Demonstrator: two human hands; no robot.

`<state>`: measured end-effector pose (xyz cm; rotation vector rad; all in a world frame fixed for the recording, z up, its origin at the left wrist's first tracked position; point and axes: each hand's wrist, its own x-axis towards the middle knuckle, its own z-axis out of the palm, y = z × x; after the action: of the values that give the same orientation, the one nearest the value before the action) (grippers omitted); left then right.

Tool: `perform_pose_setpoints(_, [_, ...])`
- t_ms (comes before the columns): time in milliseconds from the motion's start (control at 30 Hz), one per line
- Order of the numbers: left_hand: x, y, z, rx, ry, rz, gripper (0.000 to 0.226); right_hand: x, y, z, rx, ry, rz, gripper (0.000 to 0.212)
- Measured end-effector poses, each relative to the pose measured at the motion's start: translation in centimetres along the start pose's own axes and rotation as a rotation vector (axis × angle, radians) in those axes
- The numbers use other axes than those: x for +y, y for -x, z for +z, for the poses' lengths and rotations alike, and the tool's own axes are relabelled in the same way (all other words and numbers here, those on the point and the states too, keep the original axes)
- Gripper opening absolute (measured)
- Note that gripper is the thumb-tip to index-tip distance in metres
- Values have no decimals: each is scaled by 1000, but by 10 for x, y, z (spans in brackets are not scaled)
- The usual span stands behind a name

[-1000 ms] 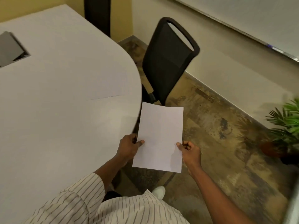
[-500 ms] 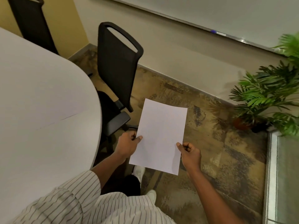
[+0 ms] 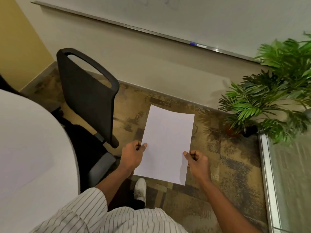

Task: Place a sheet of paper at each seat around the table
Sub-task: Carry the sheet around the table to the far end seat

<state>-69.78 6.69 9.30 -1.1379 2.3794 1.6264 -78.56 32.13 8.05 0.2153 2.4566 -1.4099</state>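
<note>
The sheet of paper (image 3: 168, 145) is in mid-air at the centre of the frame, above the patterned floor (image 3: 235, 165), and touches no furniture. The left hand (image 3: 133, 153) pinches its left edge, thumb on top and fingers curled beneath. The right hand (image 3: 198, 159) pinches the right edge in the same way. Both grips are on the lower half of the sheet, so the upper half has no support. I cannot tell whether this is one sheet or several pressed together.

The white worktop (image 3: 33, 148) fills the left of the frame, well apart from the paper. A black chair (image 3: 87, 95) stands between them, its backrest towards the paper and its seat tucked under the curved worktop edge.

Several things could go wrong from here:
- The chair blocks the direct way to the seat's place. Reaching over or past the backrest could catch the loose top edge and crease it.
- Letting go with one hand to reach could make the thin sheet droop or slip out of the other pinch.
- The worktop looks smooth. A sheet dropped near its rounded edge could slide off onto the seat or the floor.
- The white shoe (image 3: 140, 189) is near the chair's base, so a careless step could knock it.
- The plant (image 3: 269, 105) at the right is far enough away to cause no trouble.
</note>
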Motion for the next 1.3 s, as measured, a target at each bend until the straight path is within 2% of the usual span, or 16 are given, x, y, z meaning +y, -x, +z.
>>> perform_pose_setpoints(200, [40, -65, -17, -78, 6, 51, 40, -39, -56, 16, 38, -70, 12, 22])
perform_pose_setpoints(400, [64, -114, -20, -10, -10, 39, 26, -69, -106, 33, 24, -78, -9, 19])
perform_pose_setpoints(667, [88, -177, -3, 56, 38, -48, 28, -101, -200, 38, -56, -25, -73, 21])
perform_pose_setpoints(1100, [189, -286, 39, 276, 133, -130, 30, -184, -400, 31, -261, 110, -231, 21])
perform_pose_setpoints(1300, [218, -321, 37, 355, 128, -157, 31, -228, -458, 53, -344, 62, -273, 17])
